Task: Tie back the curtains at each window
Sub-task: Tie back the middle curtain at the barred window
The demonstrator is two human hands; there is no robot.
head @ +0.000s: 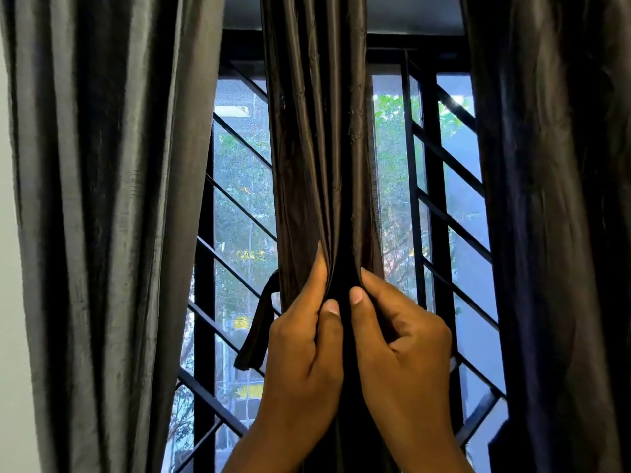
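Here, the biggest thing before you is the black metal window grille with slanted bars [239, 213], and three dark, glossy fabric curtain panels hang across it: one wide grey-brown panel on the left [102, 199], one bunched brown middle panel [314, 148], and one nearly black panel on the right [553, 199]. The middle panel is the one you are working on; it hangs straight down the centre of the window, already gathered into a narrow column of folds.

Expect this cloth to be light, soft and slippery. It looks satiny, so the folds will likely slide out of a loose grasp. Take hold around the whole gathered bundle at about the height where you now have it, not by a single pleat.

Your two hands sit side by side on that bundle. Your left hand [304, 339] pinches a fold between thumb and fingers, and your right hand [396, 339] does the same just beside it, thumbs almost touching.

One narrow dark fabric tie-back strip [256, 329] dangles just left of your left hand, its end loose and hanging free. Whether a second end lies behind the curtain you cannot tell from here.
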